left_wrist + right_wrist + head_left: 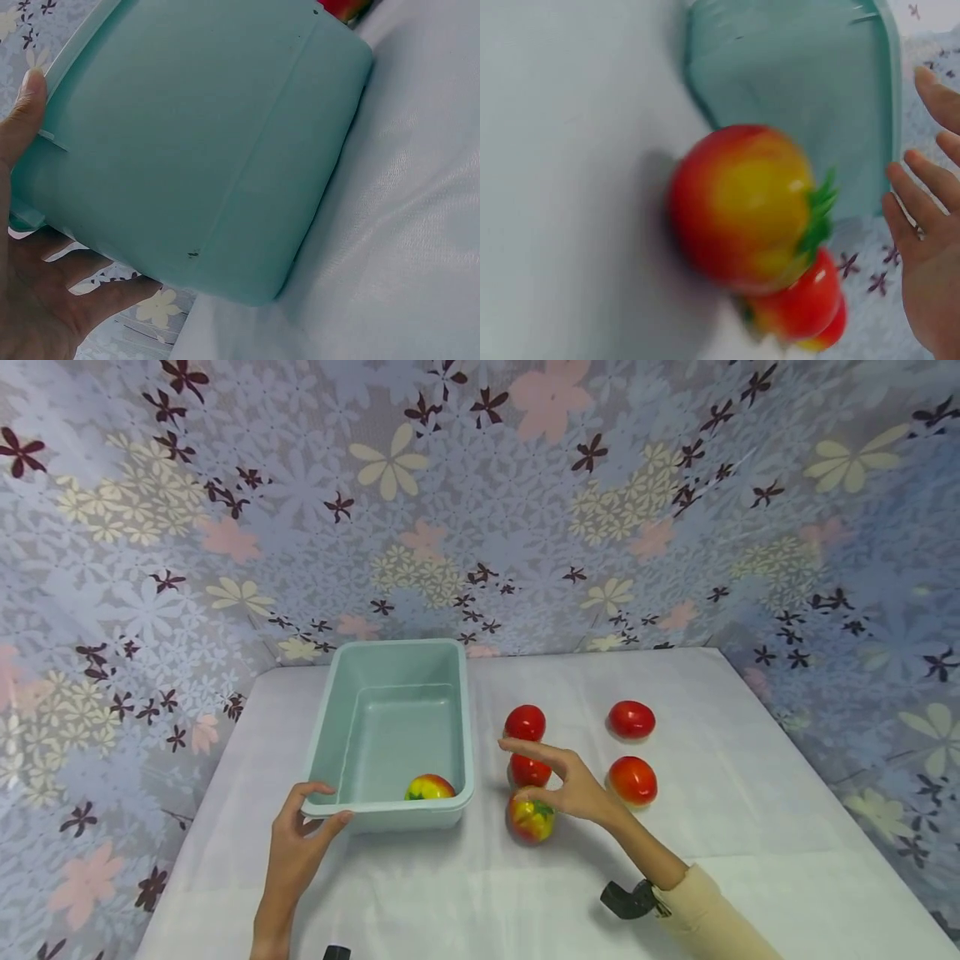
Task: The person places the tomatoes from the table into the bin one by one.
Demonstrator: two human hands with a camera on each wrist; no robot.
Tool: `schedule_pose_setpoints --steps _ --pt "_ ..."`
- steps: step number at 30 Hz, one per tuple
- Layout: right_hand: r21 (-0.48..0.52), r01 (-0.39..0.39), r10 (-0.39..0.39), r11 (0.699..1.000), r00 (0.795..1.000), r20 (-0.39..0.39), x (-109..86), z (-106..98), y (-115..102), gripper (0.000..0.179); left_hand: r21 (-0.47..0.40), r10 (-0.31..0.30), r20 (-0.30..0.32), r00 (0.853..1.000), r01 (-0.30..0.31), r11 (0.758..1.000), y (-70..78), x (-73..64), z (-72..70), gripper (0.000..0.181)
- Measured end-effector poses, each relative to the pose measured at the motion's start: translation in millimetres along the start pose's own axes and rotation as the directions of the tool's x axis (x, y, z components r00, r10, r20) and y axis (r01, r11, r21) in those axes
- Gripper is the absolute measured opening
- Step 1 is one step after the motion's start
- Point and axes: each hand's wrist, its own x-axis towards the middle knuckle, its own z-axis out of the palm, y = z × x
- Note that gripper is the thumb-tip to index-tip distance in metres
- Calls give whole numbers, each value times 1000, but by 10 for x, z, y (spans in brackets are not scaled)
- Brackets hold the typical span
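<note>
A pale green plastic bin (405, 735) stands left of centre, with a red-and-yellow tomato (431, 787) in its near right corner. My left hand (298, 839) grips the bin's near left corner, thumb (28, 105) against the rim and fingers spread along the side. To the right of the bin, my right hand (573, 783) hovers over a column of tomatoes, fingers extended and holding nothing. Nearest to it is a red-and-yellow tomato (742, 210) with green leaves. Behind that one are a partly hidden red tomato (529, 771) and another red tomato (525, 722).
Two more red tomatoes, one farther back (632, 719) and one nearer (633, 780), lie to the right of the right hand. A white cloth (750, 777) covers the table. Flower-patterned fabric (480, 510) rises behind and at both sides.
</note>
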Motion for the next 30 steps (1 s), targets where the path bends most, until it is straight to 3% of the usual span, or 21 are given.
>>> schedule_pose_setpoints --steps 5,10,22,30 --pt "-32 -66 68 997 996 66 -302 36 155 71 11 3 2 1000 -3 1000 -2 -9 3 39" --pt "-68 -110 115 992 990 78 -449 67 261 77 20 -13 -6 1000 13 1000 8 -11 -2 38" --pt "-85 -102 105 991 994 28 -524 119 430 75 4 -20 -17 1000 20 1000 27 -8 5 37" --pt "-66 -177 179 982 984 26 -510 112 225 72 -3 -11 -10 1000 11 1000 30 -19 10 38"
